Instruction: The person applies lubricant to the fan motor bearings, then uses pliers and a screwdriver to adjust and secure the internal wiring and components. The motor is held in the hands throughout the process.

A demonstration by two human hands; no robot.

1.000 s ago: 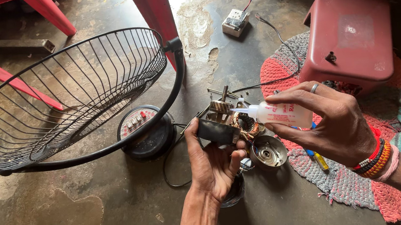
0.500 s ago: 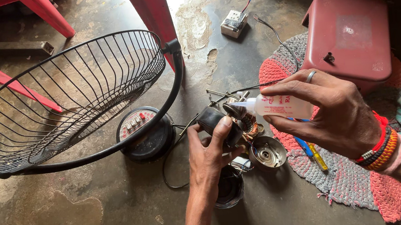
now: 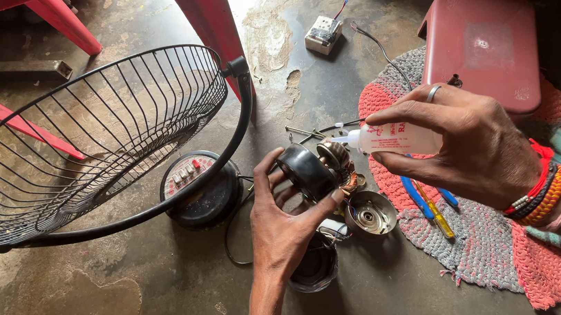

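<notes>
My left hand (image 3: 286, 225) grips a black fan motor (image 3: 315, 169) with copper windings, held just above the floor. My right hand (image 3: 472, 144) holds a small white squeeze bottle (image 3: 395, 138) sideways, its nozzle pointing left and almost touching the motor. A round metal motor cover (image 3: 370, 215) lies on the floor below the bottle. A black cup-shaped part (image 3: 314, 269) sits under my left wrist.
A black wire fan guard (image 3: 91, 142) lies tilted at the left over a round black fan base with buttons (image 3: 200, 187). A red box (image 3: 484, 46) rests on a woven mat (image 3: 470, 242) with screwdrivers (image 3: 432, 209). Red chair legs (image 3: 211, 26) stand behind; a small white electrical box (image 3: 322, 35) lies beyond.
My left hand turned the motor so its black casing faces up. The bottle in my right hand stayed pointed at the motor, its nozzle close to it.
</notes>
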